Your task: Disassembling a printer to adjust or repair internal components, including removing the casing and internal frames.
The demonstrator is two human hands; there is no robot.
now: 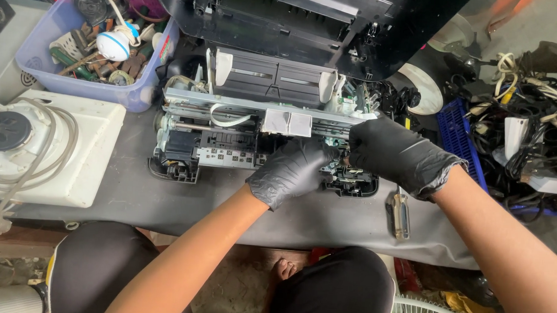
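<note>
While its long axis runs left to right, both gloved hands, left hand (293, 170) and right hand (397, 152), grasping the opened printer mechanism (229, 132).

black gloves (353, 160), grey printer frame (231, 101), blue bin (87, 82)

Both my gloved hands — left hand (292, 170), right hand (399, 154) — rest on the opened printer (255, 127). A screwdriver (400, 213) lies on the bench (133, 194) just beside my right wrist.

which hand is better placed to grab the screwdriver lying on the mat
Right. The screwdriver lies just below the right hand, beside that wrist. The left hand rests further over on the printer mechanism and would probably have to cross under the right arm.
</note>
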